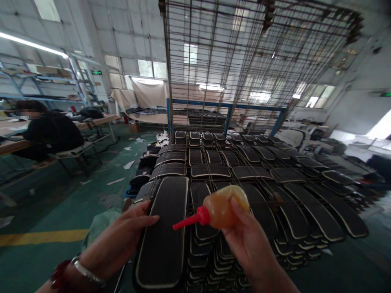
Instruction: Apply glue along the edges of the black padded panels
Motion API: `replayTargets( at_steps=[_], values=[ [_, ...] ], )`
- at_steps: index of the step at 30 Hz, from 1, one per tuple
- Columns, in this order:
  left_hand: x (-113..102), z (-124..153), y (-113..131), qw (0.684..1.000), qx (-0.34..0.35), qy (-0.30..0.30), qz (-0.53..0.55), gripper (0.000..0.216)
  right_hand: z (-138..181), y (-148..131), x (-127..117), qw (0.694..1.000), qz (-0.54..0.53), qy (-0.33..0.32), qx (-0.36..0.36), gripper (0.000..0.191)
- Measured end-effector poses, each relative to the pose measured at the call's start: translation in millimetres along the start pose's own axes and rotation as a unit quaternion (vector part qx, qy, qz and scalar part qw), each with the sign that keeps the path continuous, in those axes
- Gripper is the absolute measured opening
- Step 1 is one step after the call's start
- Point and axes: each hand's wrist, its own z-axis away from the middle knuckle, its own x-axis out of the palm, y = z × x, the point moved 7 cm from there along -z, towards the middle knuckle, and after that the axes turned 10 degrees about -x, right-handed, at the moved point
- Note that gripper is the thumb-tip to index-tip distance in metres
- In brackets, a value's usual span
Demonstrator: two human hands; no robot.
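Observation:
My left hand (pixel 134 224) grips the left edge of a long black panel (pixel 166 236) with a pale line round its border, thumb on top and fingers partly hidden at the edge. In my right hand (pixel 244 232) is a squeeze bottle (pixel 227 207) of amber liquid. Its red nozzle (pixel 189 219) points left, over the panel's right part; whether the tip touches the surface I cannot tell. Behind and to the right, many similar black panels (pixel 301 207) lie in rows on a wire rack.
A tilted wire-grid rack (pixel 214 53) with a blue frame (pixel 227 106) rises behind the panels. At the left, a person in dark clothing (pixel 55 130) sits at a worktable (pixel 94 121). Scraps of paper (pixel 128 165) lie on the green floor (pixel 100 195).

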Motion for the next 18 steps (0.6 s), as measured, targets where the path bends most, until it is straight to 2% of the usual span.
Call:
replayTargets(
  at_steps=[3, 6, 10, 15, 18],
  values=[
    [9, 5, -12, 1.0, -0.016, -0.016, -0.005, 0.067, -28, -30, 12, 0.99, 0.049, -0.002, -0.129, 0.049],
    [18, 10, -17, 0.999, -0.029, -0.008, -0.011, 0.057, -35, -40, 20, 0.975, 0.093, -0.038, -0.198, 0.049],
    [22, 8, -15, 1.0, -0.023, 0.0, 0.007, 0.05, -21, -31, 15, 0.969, 0.126, -0.077, -0.198, 0.054],
    [14, 1, -15, 1.0, -0.017, 0.006, 0.016, 0.049, -4, -26, 9, 0.961, 0.177, -0.17, -0.123, 0.056],
    [13, 3, -16, 0.999, -0.023, 0.005, 0.026, 0.06, -10, -47, 11, 0.95, 0.191, -0.172, -0.18, 0.052]
  ],
)
